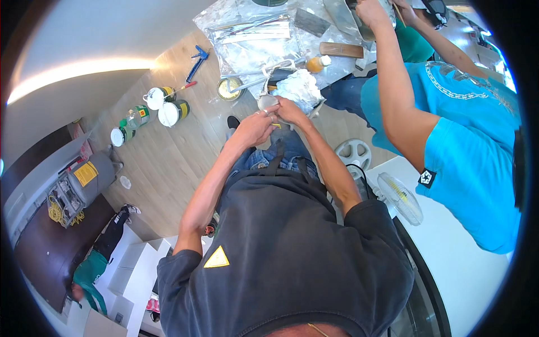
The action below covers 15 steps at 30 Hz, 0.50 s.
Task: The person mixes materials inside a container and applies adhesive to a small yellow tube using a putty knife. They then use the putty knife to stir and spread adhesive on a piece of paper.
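Two-handed grip: the left hand [255, 132] and right hand [290, 110] meet in front of the lap; the right fingers are bent closed, seemingly pinching a small, pale, rounded piece [268, 102] at its side. How firmly the left holds it, I cannot tell.
Pale rounded piece: between and just beyond the fingertips — best steadied by one hand while the other does the fine work.
Small yellow strip [275, 125]: just below the left fingers; whether it is held is unclear, so mind it when shifting fingers.
Crumpled white plastic bundle [298, 90]: just beyond the right hand; loose folds could snag, so elbows in and wrists low seem wise.
Round tub with cream-coloured contents [229, 89]: on the wooden floor [191, 146], left of the bundle — a wide swing is best avoided.
Plastic-covered table [247, 60]: farther out, with an orange bottle with a white cap [318, 63] near its edge; reach gently there.
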{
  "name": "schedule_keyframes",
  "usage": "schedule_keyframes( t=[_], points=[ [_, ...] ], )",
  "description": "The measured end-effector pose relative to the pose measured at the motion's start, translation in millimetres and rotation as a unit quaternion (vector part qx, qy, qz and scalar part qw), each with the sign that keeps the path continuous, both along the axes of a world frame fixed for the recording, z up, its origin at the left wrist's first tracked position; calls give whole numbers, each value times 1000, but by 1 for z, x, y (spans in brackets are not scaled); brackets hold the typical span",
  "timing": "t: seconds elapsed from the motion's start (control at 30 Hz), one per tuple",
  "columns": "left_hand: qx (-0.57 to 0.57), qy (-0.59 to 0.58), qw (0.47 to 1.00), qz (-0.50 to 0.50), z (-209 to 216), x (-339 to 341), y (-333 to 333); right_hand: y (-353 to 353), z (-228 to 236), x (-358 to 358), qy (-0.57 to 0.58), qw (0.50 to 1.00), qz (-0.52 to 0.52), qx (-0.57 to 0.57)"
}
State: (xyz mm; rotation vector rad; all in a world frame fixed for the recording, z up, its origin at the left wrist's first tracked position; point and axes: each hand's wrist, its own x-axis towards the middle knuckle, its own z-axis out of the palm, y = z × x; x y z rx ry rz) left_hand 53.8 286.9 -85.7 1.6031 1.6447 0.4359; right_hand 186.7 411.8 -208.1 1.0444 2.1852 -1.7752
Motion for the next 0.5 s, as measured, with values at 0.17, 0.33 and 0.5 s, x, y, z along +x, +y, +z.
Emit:
schedule_keyframes(
  t=[0.17, 0.33, 0.5],
  points=[
    [-9, 116, 988, -104, -27, -13, 0, 10, -9, -3, -93, 993, 10, -71],
    [65, 129, 983, -117, -37, -28, -16, 0, 36, -34, -43, 950, 23, 309],
    [120, 133, 973, -148, -39, -36, -13, 12, 16, -40, -107, 860, 139, 479]
  ],
)
